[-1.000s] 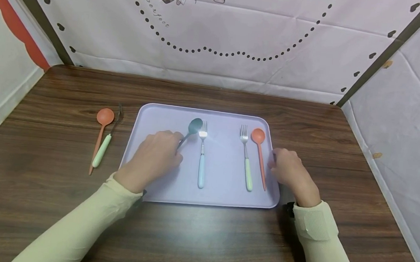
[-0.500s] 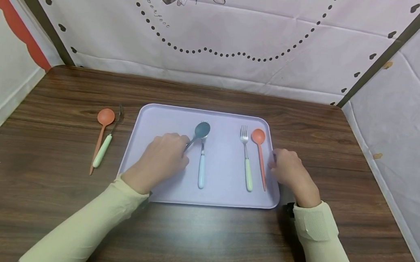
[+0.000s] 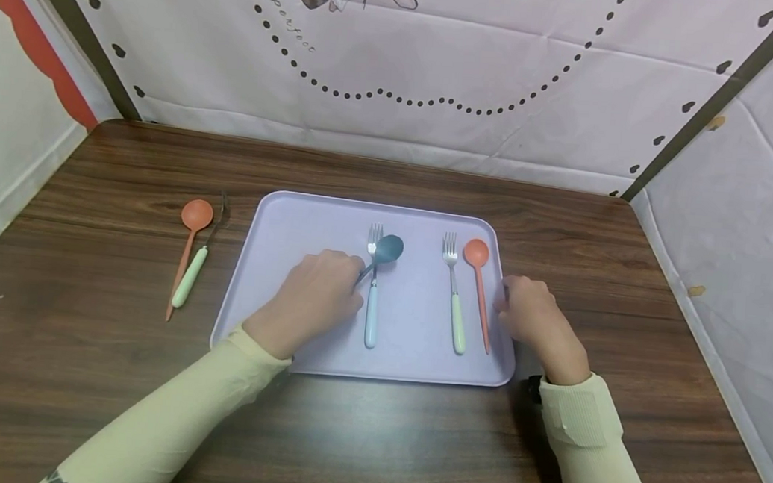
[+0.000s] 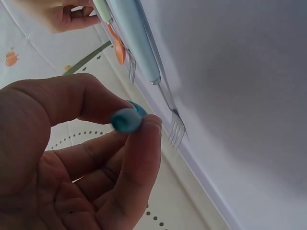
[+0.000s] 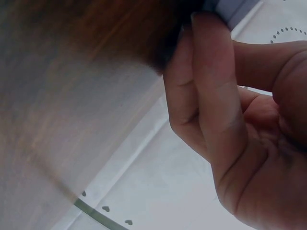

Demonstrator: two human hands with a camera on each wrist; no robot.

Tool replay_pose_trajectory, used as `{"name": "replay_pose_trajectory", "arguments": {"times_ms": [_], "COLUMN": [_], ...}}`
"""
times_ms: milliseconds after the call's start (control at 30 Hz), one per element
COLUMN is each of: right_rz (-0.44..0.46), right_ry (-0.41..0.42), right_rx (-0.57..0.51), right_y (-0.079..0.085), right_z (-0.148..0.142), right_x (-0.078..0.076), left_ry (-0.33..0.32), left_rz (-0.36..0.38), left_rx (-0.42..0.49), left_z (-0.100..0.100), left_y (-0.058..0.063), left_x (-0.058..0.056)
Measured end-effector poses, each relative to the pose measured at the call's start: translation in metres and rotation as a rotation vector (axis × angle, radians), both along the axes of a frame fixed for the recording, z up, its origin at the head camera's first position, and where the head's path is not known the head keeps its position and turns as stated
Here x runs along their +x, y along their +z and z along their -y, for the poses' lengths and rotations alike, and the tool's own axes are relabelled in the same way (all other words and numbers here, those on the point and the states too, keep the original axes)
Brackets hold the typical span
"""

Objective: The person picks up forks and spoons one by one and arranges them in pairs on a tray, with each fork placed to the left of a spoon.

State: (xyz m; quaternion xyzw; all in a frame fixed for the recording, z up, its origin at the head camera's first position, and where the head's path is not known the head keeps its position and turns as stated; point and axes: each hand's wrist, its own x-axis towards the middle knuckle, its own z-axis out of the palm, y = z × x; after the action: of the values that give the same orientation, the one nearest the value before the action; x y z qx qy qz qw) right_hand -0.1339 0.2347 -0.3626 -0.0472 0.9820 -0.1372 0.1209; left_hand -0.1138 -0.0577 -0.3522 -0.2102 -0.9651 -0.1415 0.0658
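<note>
My left hand pinches the handle of a dark teal spoon between thumb and forefinger. The spoon's bowl hangs over the neck of a blue-handled fork, which lies on the lilac tray. In the left wrist view the spoon's handle end sticks out between the fingertips. My right hand grips the tray's right rim, its thumb and fingers on either side of the edge. Towards that side of the tray lie a green-handled fork and an orange spoon.
Left of the tray, on the dark wooden table, lie another orange spoon and another green-handled fork, crossing near their handle ends. Printed white cloth stands behind the table and along both sides.
My left hand has moved right with the teal spoon, whose bowl passed from left of the blue-handled fork to over it and slightly beyond. My right hand has stayed at the tray's rim.
</note>
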Motion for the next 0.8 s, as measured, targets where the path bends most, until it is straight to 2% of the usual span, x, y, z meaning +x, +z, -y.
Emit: {"name": "replay_pose_trajectory", "arguments": {"times_ms": [400,800], "right_rz": [-0.012,0.000], "right_ry": [-0.003,-0.016], "right_rx": [-0.007,-0.001], "right_y": [-0.003,-0.002], "right_z": [0.000,0.000], "right_x": [0.000,0.001], "left_ry": [-0.035,-0.052], "left_rz": [-0.034,-0.021], "left_rx": [0.051,0.063], "left_z": [-0.008,-0.019], "left_y": [0.000,0.002], "left_x": [0.000,-0.003]}}
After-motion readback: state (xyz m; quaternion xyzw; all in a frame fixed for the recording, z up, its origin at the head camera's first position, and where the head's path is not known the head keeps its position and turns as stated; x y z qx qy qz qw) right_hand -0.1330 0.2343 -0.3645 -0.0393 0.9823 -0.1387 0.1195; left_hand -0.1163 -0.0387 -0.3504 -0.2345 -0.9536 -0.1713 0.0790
